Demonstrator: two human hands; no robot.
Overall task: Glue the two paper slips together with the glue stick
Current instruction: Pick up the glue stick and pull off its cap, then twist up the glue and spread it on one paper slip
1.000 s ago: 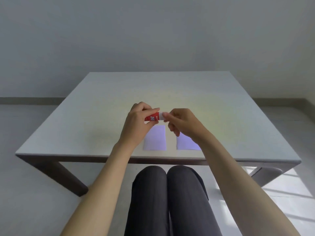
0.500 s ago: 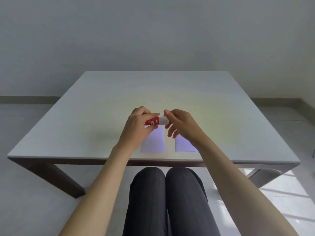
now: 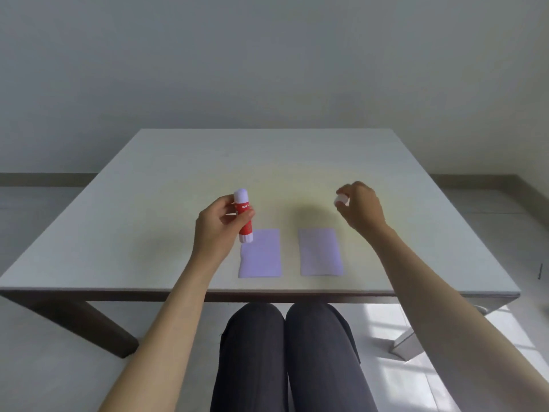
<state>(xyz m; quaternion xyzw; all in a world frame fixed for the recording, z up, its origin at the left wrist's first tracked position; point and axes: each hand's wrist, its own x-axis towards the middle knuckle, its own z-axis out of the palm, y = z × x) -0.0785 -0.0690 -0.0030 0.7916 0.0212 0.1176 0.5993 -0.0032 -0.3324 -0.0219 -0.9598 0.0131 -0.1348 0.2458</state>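
Two pale purple paper slips lie side by side near the table's front edge, the left slip (image 3: 260,253) and the right slip (image 3: 320,252), a small gap between them. My left hand (image 3: 218,230) holds the red glue stick (image 3: 243,217) upright above the left slip's far left corner, its pale tip bare and pointing up. Off to the right, above the table beyond the right slip, my right hand (image 3: 361,208) pinches the small white cap (image 3: 341,200) in its fingertips.
The white table (image 3: 148,203) stretches well beyond the slips to the back and both sides. Its front edge runs just above my knees (image 3: 285,337). A plain wall stands behind and pale floor lies around.
My hands were together on the glue stick held sideways. The right hand has drawn away to the right with the cap, and the left hand has turned the stick upright.
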